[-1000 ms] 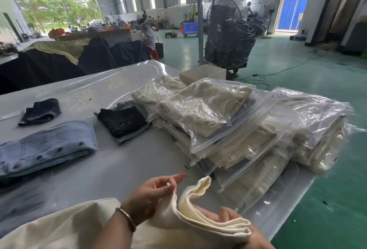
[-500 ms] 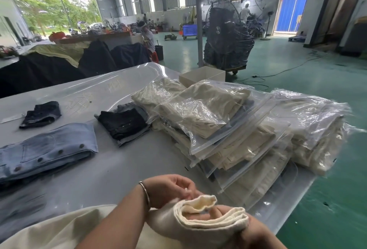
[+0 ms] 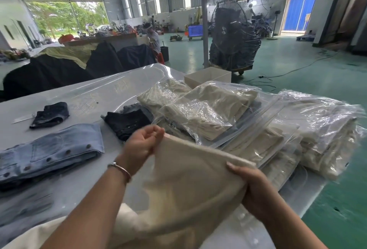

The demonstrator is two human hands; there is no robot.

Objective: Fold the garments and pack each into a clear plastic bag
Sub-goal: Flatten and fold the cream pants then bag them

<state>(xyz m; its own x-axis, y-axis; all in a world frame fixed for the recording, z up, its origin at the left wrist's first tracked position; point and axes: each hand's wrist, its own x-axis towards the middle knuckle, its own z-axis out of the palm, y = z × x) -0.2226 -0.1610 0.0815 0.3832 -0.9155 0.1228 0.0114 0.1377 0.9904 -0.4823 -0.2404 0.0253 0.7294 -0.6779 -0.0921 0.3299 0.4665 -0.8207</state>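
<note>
Warehouse floor, grey table [image 3: 79, 169] under clear sheeting.
Both hands hold a cream garment [image 3: 190, 179] stretched above the near edge: left hand [image 3: 142, 145] pinches its far-left corner, right hand [image 3: 256, 187] grips the right corner. Bagged garments [image 3: 218, 109] piled just beyond; denim [image 3: 53, 149] lies at left.

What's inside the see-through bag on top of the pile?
The top clear bag holds a folded cream garment. More bagged cream garments lie under it; the bottom of that pile is covered, so I cannot tell what lies lowest.
</note>
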